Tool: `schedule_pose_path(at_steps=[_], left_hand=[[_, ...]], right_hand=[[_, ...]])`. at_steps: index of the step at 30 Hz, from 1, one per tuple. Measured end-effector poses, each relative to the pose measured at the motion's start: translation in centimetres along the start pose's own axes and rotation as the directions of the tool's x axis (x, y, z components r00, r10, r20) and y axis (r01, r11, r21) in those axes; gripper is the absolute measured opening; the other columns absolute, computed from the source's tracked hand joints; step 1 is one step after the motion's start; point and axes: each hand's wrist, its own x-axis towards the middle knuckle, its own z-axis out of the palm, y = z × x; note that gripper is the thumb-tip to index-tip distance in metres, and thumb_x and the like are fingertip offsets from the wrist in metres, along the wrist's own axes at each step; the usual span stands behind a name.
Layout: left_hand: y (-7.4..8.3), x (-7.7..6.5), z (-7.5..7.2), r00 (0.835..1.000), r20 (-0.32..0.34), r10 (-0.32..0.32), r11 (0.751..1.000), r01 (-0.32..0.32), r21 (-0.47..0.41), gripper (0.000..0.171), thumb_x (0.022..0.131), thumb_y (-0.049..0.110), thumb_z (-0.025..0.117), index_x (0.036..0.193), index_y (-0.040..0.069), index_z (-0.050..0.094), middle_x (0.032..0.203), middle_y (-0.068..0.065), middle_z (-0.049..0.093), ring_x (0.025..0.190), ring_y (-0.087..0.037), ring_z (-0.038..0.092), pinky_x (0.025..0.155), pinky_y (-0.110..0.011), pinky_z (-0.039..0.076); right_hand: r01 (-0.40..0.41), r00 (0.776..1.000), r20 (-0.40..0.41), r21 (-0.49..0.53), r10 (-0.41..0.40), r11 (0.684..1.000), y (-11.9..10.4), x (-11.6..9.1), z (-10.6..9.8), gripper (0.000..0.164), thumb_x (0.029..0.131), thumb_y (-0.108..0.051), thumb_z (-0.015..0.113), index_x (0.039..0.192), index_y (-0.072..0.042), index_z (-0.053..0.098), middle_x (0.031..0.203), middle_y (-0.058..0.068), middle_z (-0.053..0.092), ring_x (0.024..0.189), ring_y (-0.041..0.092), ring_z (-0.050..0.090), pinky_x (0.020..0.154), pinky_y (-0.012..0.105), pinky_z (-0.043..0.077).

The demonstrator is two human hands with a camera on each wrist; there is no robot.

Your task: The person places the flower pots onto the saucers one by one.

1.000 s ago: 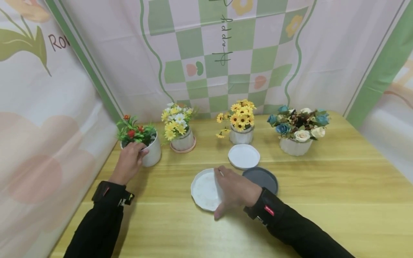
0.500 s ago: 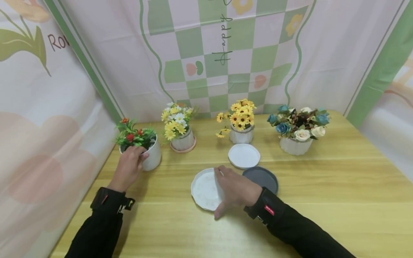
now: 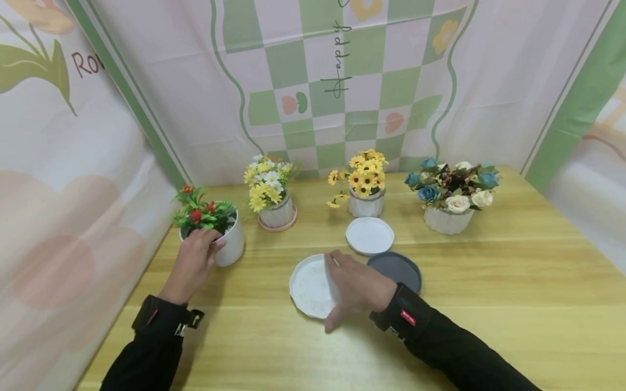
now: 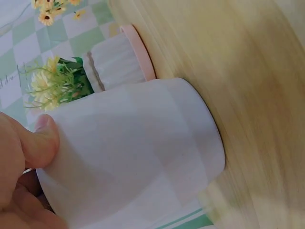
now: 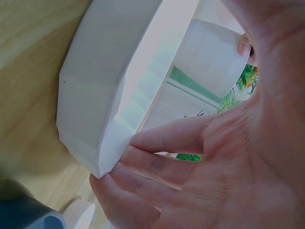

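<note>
At the table's left, my left hand (image 3: 194,260) pinches the near rim of a white flowerpot (image 3: 231,241) with red flowers and green leaves (image 3: 202,212). In the left wrist view the thumb (image 4: 43,143) presses on the pot's outer wall; the other fingers go over the rim and are partly hidden. The pot's base is at the tabletop, though I cannot tell whether it touches. My right hand (image 3: 357,288) spans the right side of a white, many-sided saucer (image 3: 310,288), holding its edge. In the right wrist view its fingertips touch the saucer's rim (image 5: 109,148).
A dark grey saucer (image 3: 398,271) and a smaller white saucer (image 3: 370,237) lie beyond my right hand. Along the back stand potted yellow-and-white flowers on a pink saucer (image 3: 288,225), potted yellow daisies (image 3: 365,190) and a pot of blue and cream roses (image 3: 449,220). Fabric hangs behind.
My left hand has brought the white flowerpot a little toward me, and its red flowers tilt slightly left. The right hand and the white saucer have stayed in place.
</note>
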Motion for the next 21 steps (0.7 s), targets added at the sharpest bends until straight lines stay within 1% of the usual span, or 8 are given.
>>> schedule_pose_path(at_steps=[8, 15, 21], left_hand=[[0.7, -0.9, -0.2, 1.0, -0.017, 0.009, 1.0, -0.009, -0.009, 0.009, 0.095, 0.002, 0.073, 0.095, -0.007, 0.072, 0.089, -0.023, 0.073, 0.088, -0.041, 0.067, 0.08, -0.056, 0.057], [1.3, -1.6, -0.4, 1.0, 0.01, -0.016, 1.0, 0.016, -0.011, 0.009, 0.096, 0.003, 0.072, 0.096, -0.006, 0.072, 0.09, -0.022, 0.073, 0.089, -0.04, 0.067, 0.08, -0.054, 0.058], [1.8, -2.2, -0.6, 1.0, 0.0, -0.014, 1.0, 0.014, -0.001, 0.009, 0.095, 0.002, 0.074, 0.096, -0.006, 0.072, 0.09, -0.021, 0.073, 0.088, -0.039, 0.067, 0.079, -0.053, 0.058]], right_hand=[[0.007, 1.0, -0.007, -0.001, -0.007, 1.0, 0.1, -0.1, 0.0, 0.142, 0.06, -0.057, 0.099, 0.16, 0.012, 0.027, 0.168, 0.035, 0.027, 0.155, 0.05, 0.033, 0.127, 0.057, 0.035], [0.005, 1.0, -0.003, -0.002, -0.005, 1.0, 0.2, 0.1, 0.0, 0.142, 0.06, -0.057, 0.099, 0.161, 0.012, 0.026, 0.168, 0.035, 0.026, 0.156, 0.049, 0.032, 0.128, 0.057, 0.034], [0.011, 1.0, -0.01, -0.005, -0.011, 1.0, 0.2, 0.1, 0.1, 0.142, 0.059, -0.058, 0.099, 0.16, 0.012, 0.027, 0.167, 0.035, 0.027, 0.154, 0.05, 0.034, 0.126, 0.058, 0.036]])
